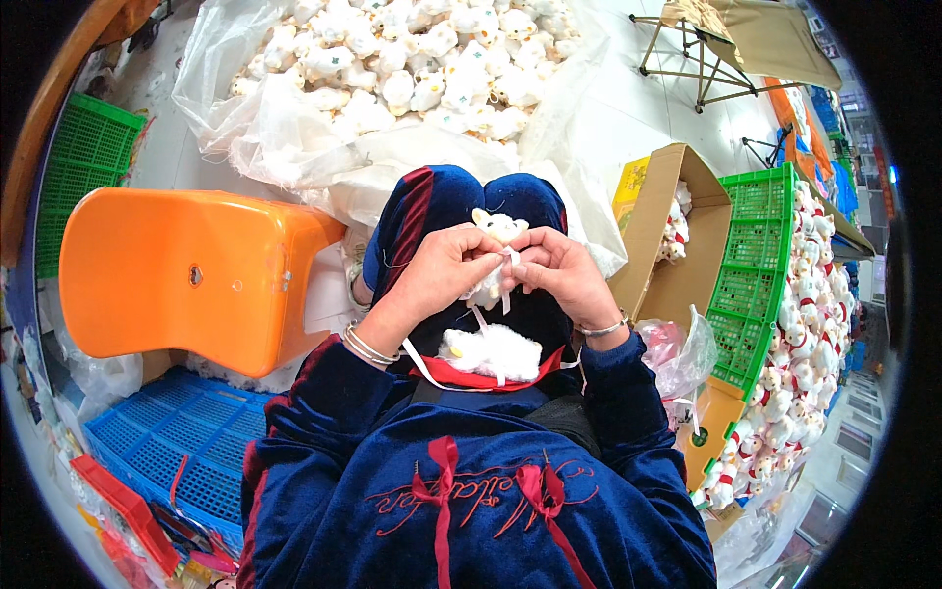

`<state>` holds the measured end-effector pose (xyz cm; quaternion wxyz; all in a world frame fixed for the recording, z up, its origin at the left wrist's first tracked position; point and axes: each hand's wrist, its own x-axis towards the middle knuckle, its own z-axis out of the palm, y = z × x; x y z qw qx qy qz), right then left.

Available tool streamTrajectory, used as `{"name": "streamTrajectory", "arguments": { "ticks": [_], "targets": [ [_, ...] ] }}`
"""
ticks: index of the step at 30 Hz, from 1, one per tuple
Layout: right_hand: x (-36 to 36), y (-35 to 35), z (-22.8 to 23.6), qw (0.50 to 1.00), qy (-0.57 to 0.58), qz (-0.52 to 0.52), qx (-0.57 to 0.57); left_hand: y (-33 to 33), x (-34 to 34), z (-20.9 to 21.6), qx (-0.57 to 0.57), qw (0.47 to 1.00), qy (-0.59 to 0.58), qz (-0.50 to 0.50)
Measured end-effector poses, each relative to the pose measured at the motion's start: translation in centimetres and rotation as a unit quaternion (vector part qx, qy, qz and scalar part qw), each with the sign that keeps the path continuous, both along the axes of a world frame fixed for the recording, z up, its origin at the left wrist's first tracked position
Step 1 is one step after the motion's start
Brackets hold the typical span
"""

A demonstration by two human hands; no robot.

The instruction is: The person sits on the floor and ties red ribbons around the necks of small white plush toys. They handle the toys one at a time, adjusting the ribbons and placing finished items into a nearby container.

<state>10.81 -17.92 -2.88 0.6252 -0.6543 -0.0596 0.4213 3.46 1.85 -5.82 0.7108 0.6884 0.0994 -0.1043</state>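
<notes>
A small white plush animal (pixel 500 227) with ears and dark eyes is held upright between my hands, over my knees. My left hand (pixel 446 265) pinches at its neck, its fingertips closed on a thin white ribbon (pixel 507 257). From the other side, my right hand (pixel 567 277) has thumb and forefinger closed on the same ribbon, whose ends hang down the toy's front. Exactly how the ribbon is looped cannot be seen behind the fingers. A second white plush toy (pixel 496 351) lies in my lap on a red cloth (pixel 442 373), with loose white ribbon beside it.
A big clear plastic sheet (pixel 285 137) holds a heap of white plush toys (pixel 422 69) ahead. At left are an orange stool (pixel 177 280) and a blue crate (pixel 186 432). To the right stand a cardboard box (pixel 687 231), a green crate (pixel 751 265) and toys with red neckbands (pixel 810 344).
</notes>
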Motion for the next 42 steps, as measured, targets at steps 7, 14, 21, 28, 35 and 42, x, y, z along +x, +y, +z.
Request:
{"name": "streamTrajectory", "arguments": {
  "ticks": [7, 14, 21, 28, 35, 42],
  "targets": [
    [0.5, 0.1, -0.9, 0.999, -0.026, -0.024, -0.029, 0.3, 0.2, -0.7, -0.019, 1.0, -0.004, -0.015],
    [0.7, 0.3, -1.5, 0.997, -0.056, -0.027, -0.036, 0.4, 0.3, -0.8, -0.028, 0.999, 0.005, -0.023],
    [1.4, -1.4, -0.8, 0.998, 0.046, -0.045, 0.015, 0.3, 0.4, -1.4, -0.014, 1.0, 0.014, -0.019],
    [0.3, -0.7, -1.3, 0.983, -0.054, -0.117, 0.132, 0.3, 0.4, -0.8, 0.023, 0.999, 0.014, -0.026],
    [-0.5, -0.6, -3.0, 0.918, -0.379, -0.045, -0.104, 0.2, 0.4, -0.5, -0.003, 0.999, 0.026, -0.019],
    [-0.3, 0.1, -1.6, 0.867, -0.472, 0.012, -0.16, 0.1, 0.4, -1.3, -0.009, 1.0, 0.022, -0.013]
  ]
}}
